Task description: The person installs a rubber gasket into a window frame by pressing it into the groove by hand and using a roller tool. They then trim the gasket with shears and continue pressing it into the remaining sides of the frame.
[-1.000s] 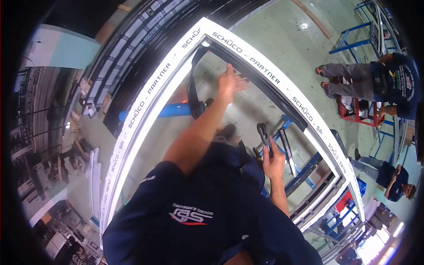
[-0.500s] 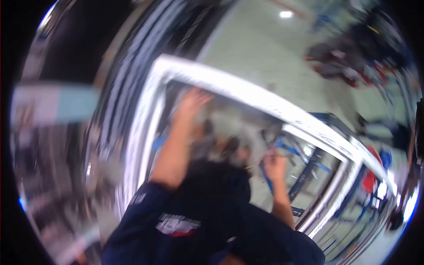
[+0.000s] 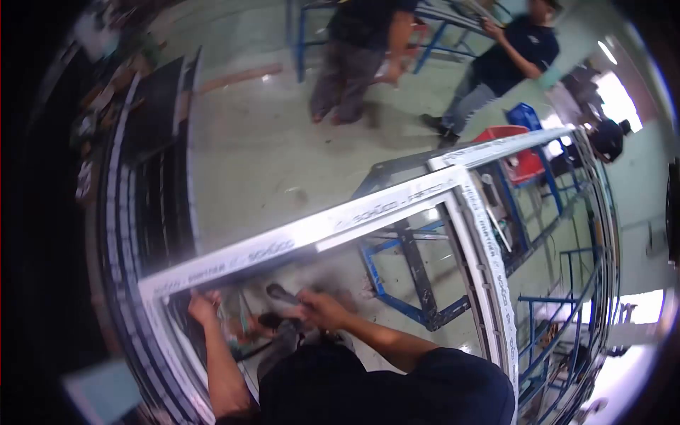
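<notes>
Two bare hands work at the white frame (image 3: 326, 225), whose long rail crosses the head view from nine o'clock towards two o'clock, with a side rail dropping towards five. The frame looks rigid and fairly heavy for its length, awkward more than fragile; its printed wrap may be a little slick and could scuff, so a firm grasp on a rail near a corner should serve best. The dark band (image 3: 283, 264) along the long rail's inner side may be softer, though blur hides its make. The dark tool (image 3: 278, 291) seems light and stiff, best taken by its handle. The left hand (image 3: 205, 309) is raised, its fingertips against the long rail's inner edge at twelve o'clock from it, with the frame's corner near, between nine and ten; I can't make out whether its fingers are closed on anything. The right hand (image 3: 319, 310) has its fingers curled round the dark tool, whose rounded head points to about ten o'clock from the knuckles, inside the frame's outline and apart from the long rail, which lies towards twelve.
</notes>
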A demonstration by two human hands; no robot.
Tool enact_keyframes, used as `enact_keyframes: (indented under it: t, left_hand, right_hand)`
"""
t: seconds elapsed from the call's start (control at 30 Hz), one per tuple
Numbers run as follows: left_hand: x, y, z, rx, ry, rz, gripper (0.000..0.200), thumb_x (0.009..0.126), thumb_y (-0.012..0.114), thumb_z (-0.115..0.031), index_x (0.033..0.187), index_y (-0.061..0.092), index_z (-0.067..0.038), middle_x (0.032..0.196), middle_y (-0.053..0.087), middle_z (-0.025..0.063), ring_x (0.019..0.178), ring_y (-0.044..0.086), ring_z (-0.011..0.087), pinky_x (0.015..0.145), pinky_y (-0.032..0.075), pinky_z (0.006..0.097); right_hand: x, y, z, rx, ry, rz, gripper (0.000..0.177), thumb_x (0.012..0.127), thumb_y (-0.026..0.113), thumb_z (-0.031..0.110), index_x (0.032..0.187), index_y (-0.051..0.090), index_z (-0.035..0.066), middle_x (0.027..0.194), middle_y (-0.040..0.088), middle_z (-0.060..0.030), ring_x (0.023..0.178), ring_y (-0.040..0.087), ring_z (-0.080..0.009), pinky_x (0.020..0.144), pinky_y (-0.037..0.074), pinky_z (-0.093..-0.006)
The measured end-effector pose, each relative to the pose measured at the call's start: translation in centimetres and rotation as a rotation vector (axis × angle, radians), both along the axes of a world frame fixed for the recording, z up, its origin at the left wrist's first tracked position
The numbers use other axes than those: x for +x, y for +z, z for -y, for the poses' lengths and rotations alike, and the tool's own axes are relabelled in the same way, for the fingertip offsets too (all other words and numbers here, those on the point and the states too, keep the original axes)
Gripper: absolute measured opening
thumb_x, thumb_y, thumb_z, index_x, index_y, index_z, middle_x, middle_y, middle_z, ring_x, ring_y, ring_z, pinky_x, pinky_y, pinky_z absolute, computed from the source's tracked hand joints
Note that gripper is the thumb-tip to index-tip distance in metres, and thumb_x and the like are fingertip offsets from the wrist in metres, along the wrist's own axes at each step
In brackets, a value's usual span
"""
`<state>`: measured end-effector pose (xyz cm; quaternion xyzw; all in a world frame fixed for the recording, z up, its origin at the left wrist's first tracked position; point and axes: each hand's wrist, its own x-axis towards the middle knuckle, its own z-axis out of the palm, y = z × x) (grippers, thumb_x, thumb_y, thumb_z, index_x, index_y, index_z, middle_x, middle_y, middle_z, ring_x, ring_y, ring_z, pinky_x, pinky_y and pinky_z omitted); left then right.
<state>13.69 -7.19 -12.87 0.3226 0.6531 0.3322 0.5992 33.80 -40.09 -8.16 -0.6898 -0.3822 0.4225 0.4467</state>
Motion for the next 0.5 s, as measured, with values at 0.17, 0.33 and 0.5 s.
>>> enact_keyframes:
  t: [0.17,0.33,0.5]
  left_hand:
    - [-2.0,7.3,5.8,0.166,-0.309,-0.198,0.051,0.106,0.061,-0.044,0.122,0.069,0.003,0.117,0.075,0.0202,0.104,0.074,0.0293,0.088,0.059,0.0405]
    - [-8.7,10.0,12.5,0.538,-0.127,-0.514,0.029,0.097,0.077,-0.026,0.103,0.070,0.002,0.086,0.073,0.0104,0.077,0.066,0.0141,0.069,0.051,0.0304]
    - [-13.0,7.5,17.1,0.377,-0.048,-0.694,0.045,0.087,0.085,-0.033,0.108,0.069,0.003,0.080,0.064,0.0073,0.071,0.061,0.0199,0.067,0.050,0.0352]
  right_hand:
    - [0.0,-1.1,-0.6,-0.039,0.094,-0.315,0.027,0.102,0.068,0.024,0.118,0.062,0.003,0.109,0.072,-0.0122,0.098,0.071,-0.0198,0.084,0.057,-0.0377]
    - [-2.0,2.2,-1.7,-0.176,-0.137,-0.031,0.032,0.098,0.076,0.020,0.077,0.063,0.000,0.064,0.058,-0.0002,0.058,0.051,-0.0136,0.057,0.043,-0.0336]
    - [-3.9,2.7,-4.3,-0.180,-0.039,-0.105,0.041,0.098,0.077,0.021,0.068,0.059,-0.002,0.060,0.054,-0.0025,0.058,0.047,-0.0132,0.055,0.041,-0.0358]
